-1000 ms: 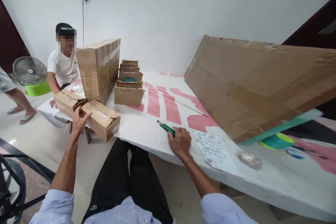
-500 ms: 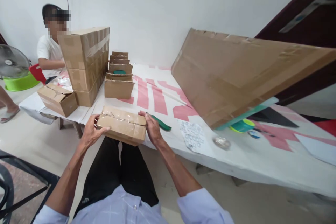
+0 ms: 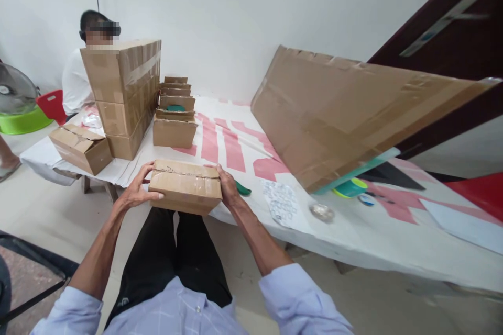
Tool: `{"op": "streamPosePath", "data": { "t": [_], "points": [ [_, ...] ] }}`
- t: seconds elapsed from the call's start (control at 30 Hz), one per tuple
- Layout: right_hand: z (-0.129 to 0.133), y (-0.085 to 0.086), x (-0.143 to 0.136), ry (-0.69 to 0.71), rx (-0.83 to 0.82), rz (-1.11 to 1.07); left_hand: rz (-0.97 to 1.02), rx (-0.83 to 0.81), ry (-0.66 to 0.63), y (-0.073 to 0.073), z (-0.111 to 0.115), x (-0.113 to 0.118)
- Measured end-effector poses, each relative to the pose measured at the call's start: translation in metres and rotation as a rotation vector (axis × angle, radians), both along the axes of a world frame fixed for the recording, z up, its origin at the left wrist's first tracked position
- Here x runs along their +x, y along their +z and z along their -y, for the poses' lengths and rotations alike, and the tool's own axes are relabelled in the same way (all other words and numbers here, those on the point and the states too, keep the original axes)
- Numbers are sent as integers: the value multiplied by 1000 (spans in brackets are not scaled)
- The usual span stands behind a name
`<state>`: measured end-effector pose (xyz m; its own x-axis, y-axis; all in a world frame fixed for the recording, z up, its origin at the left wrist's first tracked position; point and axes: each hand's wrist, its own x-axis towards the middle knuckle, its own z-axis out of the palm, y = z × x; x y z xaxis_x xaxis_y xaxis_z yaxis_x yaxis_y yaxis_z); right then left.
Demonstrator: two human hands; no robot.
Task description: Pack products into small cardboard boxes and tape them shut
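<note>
A closed, taped cardboard box (image 3: 186,191) is at the table's front edge, just above my lap. My left hand (image 3: 137,188) grips its left end, thumb along the front face and fingers at the back corner. Its right end is held by my right hand (image 3: 230,186), whose fingertips rest near the top edge. Just right of that hand, partly hidden by it, lies a dark green curved object (image 3: 243,189) on the cloth. Behind the box stands a row of open cardboard boxes (image 3: 174,132), with something green inside one.
Stacked taped boxes (image 3: 129,94) rise at the left, beside a single box (image 3: 80,149). A large cardboard sheet (image 3: 346,115) leans over the table's right. A printed sheet (image 3: 280,204), a tape roll (image 3: 349,188) and a clear shiny bundle (image 3: 322,212) lie right. A co-worker (image 3: 76,81) sits behind the stack.
The box has tilted, so more of its front face shows. Both hands stay on its ends. The co-worker has leaned right behind the stack, and the view has shifted slightly.
</note>
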<state>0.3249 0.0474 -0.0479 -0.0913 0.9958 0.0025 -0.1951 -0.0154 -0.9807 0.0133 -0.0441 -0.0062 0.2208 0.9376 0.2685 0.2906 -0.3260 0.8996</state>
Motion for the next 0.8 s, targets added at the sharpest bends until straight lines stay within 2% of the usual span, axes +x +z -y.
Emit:
{"op": "streamPosePath", "data": {
  "t": [0.13, 0.3, 0.43, 0.6, 0.8],
  "points": [
    [-4, 1, 3, 13, -64, -11, -27, -26, -53, 3, 2, 1],
    [-10, -2, 5, 36, -95, -16, -132, 79, -36, 8, 12, 10],
    [-16, -4, 14, -13, -59, 46, -155, 136, -40, 12, 19, 17],
    [-21, -4, 39, -181, 64, 253, -166, 167, -6, 20, 25, 24],
    [-14, -12, 52, -168, 68, 251, -179, 232, 24, 28, 26, 37]
  ]
}}
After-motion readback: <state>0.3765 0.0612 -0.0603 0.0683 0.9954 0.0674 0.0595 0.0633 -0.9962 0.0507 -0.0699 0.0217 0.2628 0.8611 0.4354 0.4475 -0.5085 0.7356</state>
